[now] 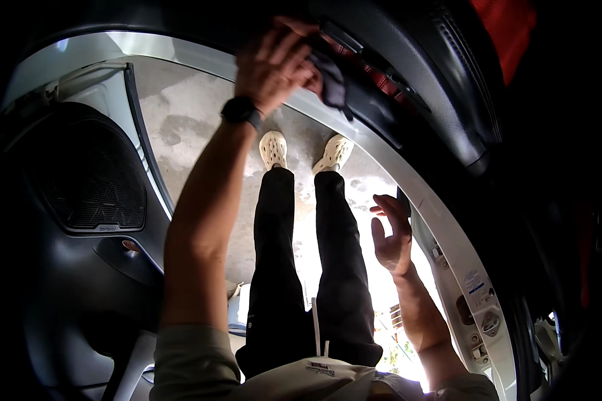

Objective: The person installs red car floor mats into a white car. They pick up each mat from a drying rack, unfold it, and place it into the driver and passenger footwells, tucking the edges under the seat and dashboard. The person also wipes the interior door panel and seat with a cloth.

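Note:
My left hand (274, 70), with a dark watch (241, 111) on its wrist, is closed on a dark grey cloth (329, 79). It presses the cloth against the dark trim just inside the car's white door sill (374, 150), beside the black seat (441, 87). Part of the cloth hangs out past the fingers toward the sill. Lower on the right, my right hand (392, 237) is held in the air near the door frame. Its fingers are loosely bent and apart, with nothing in them.
An open car door with a black speaker grille (100, 180) stands on the left. My legs in dark trousers (271, 234) and pale clogs (273, 149) are on the concrete floor (180, 113) outside the sill. On the right is the door pillar with a latch (490, 323).

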`<state>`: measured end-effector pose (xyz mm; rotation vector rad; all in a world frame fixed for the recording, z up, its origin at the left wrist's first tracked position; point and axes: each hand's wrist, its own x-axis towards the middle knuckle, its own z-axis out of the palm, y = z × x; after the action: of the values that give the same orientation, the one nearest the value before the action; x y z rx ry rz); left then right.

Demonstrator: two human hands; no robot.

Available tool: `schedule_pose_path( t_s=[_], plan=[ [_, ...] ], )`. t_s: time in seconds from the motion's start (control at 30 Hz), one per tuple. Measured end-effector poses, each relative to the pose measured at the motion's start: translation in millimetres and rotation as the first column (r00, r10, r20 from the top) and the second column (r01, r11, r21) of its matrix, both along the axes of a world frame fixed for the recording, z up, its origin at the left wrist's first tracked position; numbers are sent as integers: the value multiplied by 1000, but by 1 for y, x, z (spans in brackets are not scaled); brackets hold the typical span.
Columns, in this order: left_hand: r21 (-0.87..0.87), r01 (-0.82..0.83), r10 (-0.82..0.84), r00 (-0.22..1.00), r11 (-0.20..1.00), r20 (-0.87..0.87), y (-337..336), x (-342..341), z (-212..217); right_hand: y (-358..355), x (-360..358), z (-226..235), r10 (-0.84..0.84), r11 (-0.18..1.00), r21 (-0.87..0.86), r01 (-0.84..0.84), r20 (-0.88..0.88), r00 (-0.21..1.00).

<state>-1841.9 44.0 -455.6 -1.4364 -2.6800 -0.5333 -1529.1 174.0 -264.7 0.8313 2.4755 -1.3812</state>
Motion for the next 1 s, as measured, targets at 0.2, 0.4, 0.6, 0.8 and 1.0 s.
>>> schedule_pose_path(
  t_s=[0.2,0.4,0.6,0.8,1.0],
  plan=[
    [327,-402,419,908,855,20,-34,-64,-13,-8,34,3,-94,990,-96,99,56,994],
    [248,-161,-50,739,955,672,103,173,12,-25,36,31,-66,970,-228,84,84,994],
    [506,-341,-348,428,793,834,195,292,139,-6,86,61,-269,932,-247,265,17,963],
    [332,4,-192,822,943,536,129,221,40,-18,71,89,-72,975,-191,112,205,976],
    [90,-121,122,993,988,-1,-14,47,-15,-19,105,80,-140,963,-187,192,261,955]
  ],
)
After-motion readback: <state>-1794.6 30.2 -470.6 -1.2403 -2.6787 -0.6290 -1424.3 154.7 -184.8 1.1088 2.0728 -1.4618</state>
